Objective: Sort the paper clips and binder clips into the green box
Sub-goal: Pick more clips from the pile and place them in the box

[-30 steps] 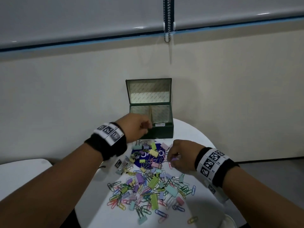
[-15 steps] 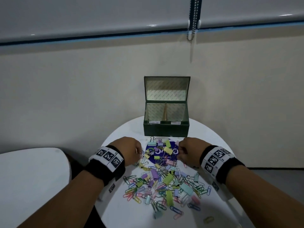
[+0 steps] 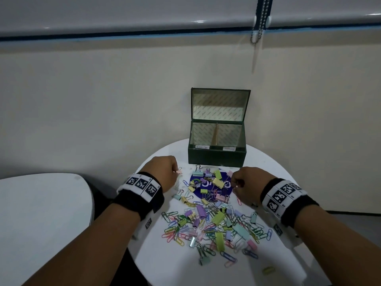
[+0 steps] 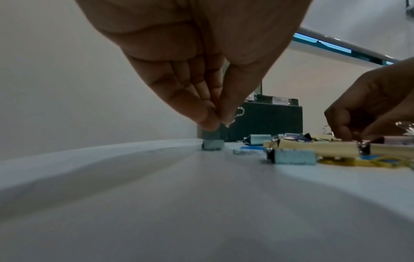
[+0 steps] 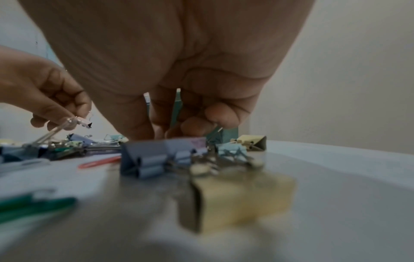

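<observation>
While both hands work low over it, the round white table (image 3: 156, 263) carries the whole job; it stands against a plain cream wall (image 3: 103, 100), with a grey roller blind (image 3: 144, 13) and its bead chain (image 3: 255, 36) above, and a second white tabletop (image 3: 41, 213) at nine o'clock. At twelve o'clock on the round table sits the green box (image 3: 216, 159), lid up, a divider splitting it into two compartments; what lies inside cannot be made out. Spread from the table's middle toward six o'clock is the heap of clips (image 3: 210, 221), pastel binder clips mixed with coloured paper clips, its far end lying over a blue round sticker (image 3: 224, 185).

At ten o'clock from the heap, the left hand (image 3: 165, 172) has its fingertips drawn together on a small pink binder clip (image 3: 179, 171), pinched by its wire handle and lifted just off the table, as the right wrist view shows; the clip is near the box's front left corner, apart from it. At two o'clock from the heap, the right hand (image 3: 247, 185) has its fingers curled down into the clips just in front of the box; whether they grip one cannot be told, since the fingertips are hidden behind blurred clips
</observation>
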Tool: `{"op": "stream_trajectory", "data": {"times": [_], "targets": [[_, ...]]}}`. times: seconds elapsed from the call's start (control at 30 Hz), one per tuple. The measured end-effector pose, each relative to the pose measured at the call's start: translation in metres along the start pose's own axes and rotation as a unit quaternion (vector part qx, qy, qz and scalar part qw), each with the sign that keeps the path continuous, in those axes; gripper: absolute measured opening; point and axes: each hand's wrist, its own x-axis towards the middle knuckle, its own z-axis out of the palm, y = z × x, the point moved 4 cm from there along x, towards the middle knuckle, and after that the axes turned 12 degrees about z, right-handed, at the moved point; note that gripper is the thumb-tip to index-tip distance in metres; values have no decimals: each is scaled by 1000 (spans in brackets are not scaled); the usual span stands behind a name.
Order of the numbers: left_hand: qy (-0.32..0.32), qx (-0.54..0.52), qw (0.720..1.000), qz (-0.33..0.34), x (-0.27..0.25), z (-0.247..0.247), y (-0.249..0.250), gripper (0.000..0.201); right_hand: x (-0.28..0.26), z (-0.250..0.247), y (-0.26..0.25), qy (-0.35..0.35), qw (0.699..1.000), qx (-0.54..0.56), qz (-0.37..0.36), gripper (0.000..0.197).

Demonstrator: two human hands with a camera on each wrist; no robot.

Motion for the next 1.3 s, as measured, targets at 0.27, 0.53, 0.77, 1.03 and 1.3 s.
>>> {"op": "stream_trajectory", "data": {"times": [0.27,0.53,0.77,1.03,1.3], "targets": [[-59,28,994,87,-3,8,11,28,-8,-10,-6,82,992,70,-70,10],[-44,49,996,67,-8,-1,10,12,0,-9,1,66,997,23,22,6],[-121,79,984,107,-17,11,9,34,-18,-5,-2,25,999,1,-28,19],[-129,28,984,120,-12,19,10,23,-18,6,-5,-27,997,-18,-65,11],[-154,58,979,119,-9,22,13,33,-21,5,-7,-28,997,-32,-60,4]]}}
